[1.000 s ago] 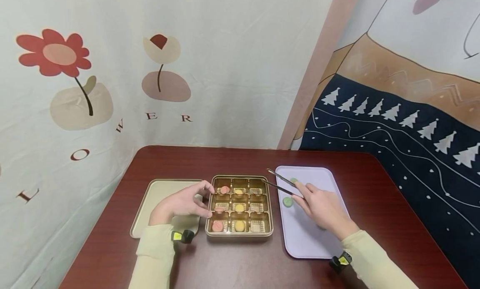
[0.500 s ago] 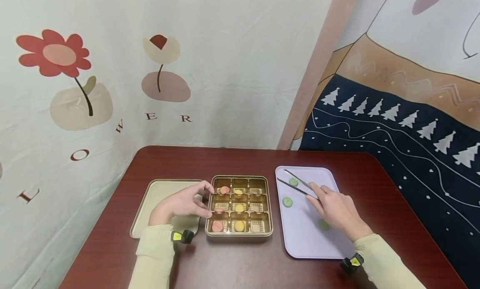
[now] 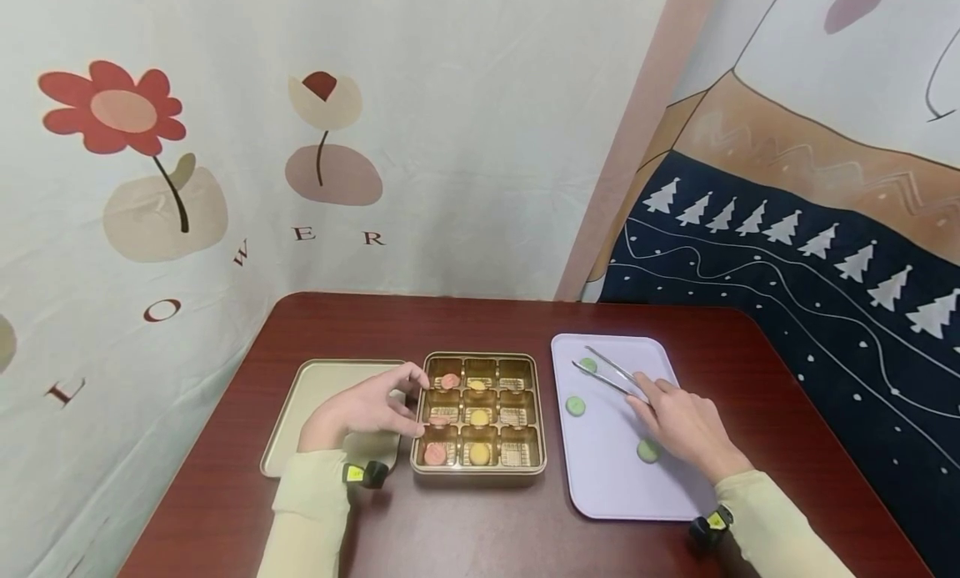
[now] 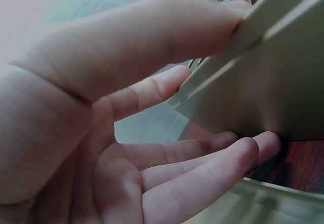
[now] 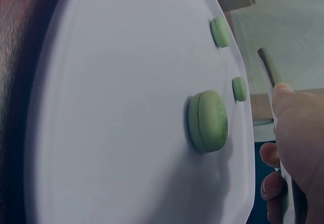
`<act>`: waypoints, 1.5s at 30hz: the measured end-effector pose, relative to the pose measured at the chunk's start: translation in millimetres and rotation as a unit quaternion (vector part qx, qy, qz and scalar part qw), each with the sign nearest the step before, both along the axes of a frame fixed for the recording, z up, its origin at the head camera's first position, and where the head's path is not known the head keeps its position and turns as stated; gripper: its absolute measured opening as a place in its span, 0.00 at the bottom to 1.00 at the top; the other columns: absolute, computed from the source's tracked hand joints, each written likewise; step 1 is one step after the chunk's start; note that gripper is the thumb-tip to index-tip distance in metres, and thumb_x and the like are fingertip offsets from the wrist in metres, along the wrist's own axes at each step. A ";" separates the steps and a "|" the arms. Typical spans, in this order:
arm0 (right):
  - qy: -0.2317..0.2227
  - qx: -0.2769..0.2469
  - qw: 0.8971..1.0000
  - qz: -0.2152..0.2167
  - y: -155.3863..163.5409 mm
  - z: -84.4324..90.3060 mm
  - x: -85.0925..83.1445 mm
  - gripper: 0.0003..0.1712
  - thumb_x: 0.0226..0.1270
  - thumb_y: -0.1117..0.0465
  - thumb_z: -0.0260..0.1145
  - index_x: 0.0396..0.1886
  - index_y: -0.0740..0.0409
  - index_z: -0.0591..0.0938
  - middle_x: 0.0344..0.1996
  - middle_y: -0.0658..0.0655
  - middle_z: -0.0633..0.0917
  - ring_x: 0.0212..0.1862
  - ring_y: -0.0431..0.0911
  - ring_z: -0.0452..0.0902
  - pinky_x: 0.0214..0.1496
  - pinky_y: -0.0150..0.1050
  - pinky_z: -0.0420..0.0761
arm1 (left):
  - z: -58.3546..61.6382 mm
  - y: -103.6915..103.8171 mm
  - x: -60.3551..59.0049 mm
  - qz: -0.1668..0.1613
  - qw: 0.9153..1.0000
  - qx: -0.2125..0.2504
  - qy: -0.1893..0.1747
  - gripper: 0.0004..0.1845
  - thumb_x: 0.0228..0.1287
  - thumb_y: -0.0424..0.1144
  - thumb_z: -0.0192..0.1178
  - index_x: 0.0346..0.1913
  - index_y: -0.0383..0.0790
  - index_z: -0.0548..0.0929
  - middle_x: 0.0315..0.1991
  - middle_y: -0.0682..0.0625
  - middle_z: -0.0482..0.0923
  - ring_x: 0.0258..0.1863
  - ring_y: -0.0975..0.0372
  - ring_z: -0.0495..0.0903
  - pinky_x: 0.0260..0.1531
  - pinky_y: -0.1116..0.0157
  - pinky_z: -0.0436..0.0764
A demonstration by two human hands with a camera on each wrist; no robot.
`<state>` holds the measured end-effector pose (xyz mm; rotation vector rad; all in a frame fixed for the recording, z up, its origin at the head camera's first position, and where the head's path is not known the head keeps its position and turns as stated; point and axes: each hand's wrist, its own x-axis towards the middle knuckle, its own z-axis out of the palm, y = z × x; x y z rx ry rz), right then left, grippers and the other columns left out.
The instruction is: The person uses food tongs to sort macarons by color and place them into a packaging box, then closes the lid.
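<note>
My left hand [image 3: 367,407] rests with thumb and fingertips against the left side of a gold box [image 3: 480,471], also seen in the left wrist view as a tan wall [image 4: 243,97]. Pink macarons [image 3: 435,454] sit in the box's left column, yellow macarons [image 3: 479,454] in the middle one; the right column shows bare gold bottoms. My right hand [image 3: 682,424] grips metal tongs [image 3: 611,365], their arms apart, tips near the far green macaron [image 3: 588,365]. Another green macaron [image 3: 575,405] lies left of the hand. A third green macaron [image 5: 207,121] is beside the hand's near side.
The green macarons lie on a lilac tray [image 3: 615,486] right of the box. A beige lid or tray [image 3: 300,403] lies partly under my left hand and forearm. All stand on a dark red table [image 3: 480,528], with printed curtains behind.
The right hand and tongs have moved right, from above the box's right edge to over the lilac tray. The near green macaron has come into view. The left hand has stayed still.
</note>
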<state>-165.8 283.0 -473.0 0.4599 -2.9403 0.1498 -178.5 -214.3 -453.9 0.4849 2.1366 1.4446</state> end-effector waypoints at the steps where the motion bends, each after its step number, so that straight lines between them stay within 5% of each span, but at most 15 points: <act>1: -0.003 0.001 1.000 -0.001 0.5 -0.7 -0.7 0.30 0.74 0.45 0.68 0.69 0.56 0.79 0.42 0.62 0.87 0.27 0.45 0.72 0.22 0.36 0.68 | -0.1 0.1 0.0 0.002 1.000 -0.002 0.000 0.32 0.56 0.28 0.77 0.59 0.37 0.70 0.60 0.30 0.69 0.43 0.51 0.89 0.42 0.55 0.89; 9: -0.015 0.001 1.000 -0.002 1.4 -5.9 -3.4 0.30 0.75 0.46 0.68 0.68 0.57 0.79 0.43 0.62 0.87 0.28 0.45 0.73 0.23 0.36 0.69 | 0.4 0.1 -0.4 0.009 1.000 -0.020 0.010 0.31 0.57 0.31 0.78 0.58 0.39 0.70 0.60 0.31 0.69 0.45 0.51 0.88 0.44 0.55 0.88; 20: -0.036 0.014 0.999 -0.014 0.5 -10.2 -7.5 0.32 0.75 0.45 0.68 0.69 0.59 0.78 0.46 0.64 0.88 0.30 0.46 0.75 0.24 0.37 0.71 | -1.2 -0.2 -0.2 -0.012 1.000 0.015 -0.001 0.31 0.58 0.28 0.76 0.58 0.34 0.67 0.60 0.29 0.68 0.44 0.51 0.89 0.42 0.58 0.89; 32: -0.052 0.007 0.998 -0.022 -5.4 -11.3 -9.5 0.31 0.76 0.47 0.68 0.68 0.61 0.80 0.53 0.66 0.88 0.43 0.53 0.85 0.38 0.50 0.87 | -2.5 -1.1 -1.5 -0.008 1.000 0.008 -0.001 0.31 0.58 0.27 0.76 0.59 0.35 0.68 0.61 0.29 0.68 0.43 0.50 0.89 0.42 0.55 0.89; 45: -0.062 0.010 0.997 -0.036 -6.3 -12.4 -8.2 0.31 0.76 0.46 0.67 0.69 0.61 0.80 0.54 0.66 0.88 0.41 0.51 0.84 0.38 0.50 0.87 | -1.7 -0.7 -0.7 -0.006 1.000 0.012 -0.008 0.32 0.58 0.27 0.76 0.59 0.34 0.68 0.61 0.29 0.68 0.44 0.50 0.89 0.43 0.55 0.89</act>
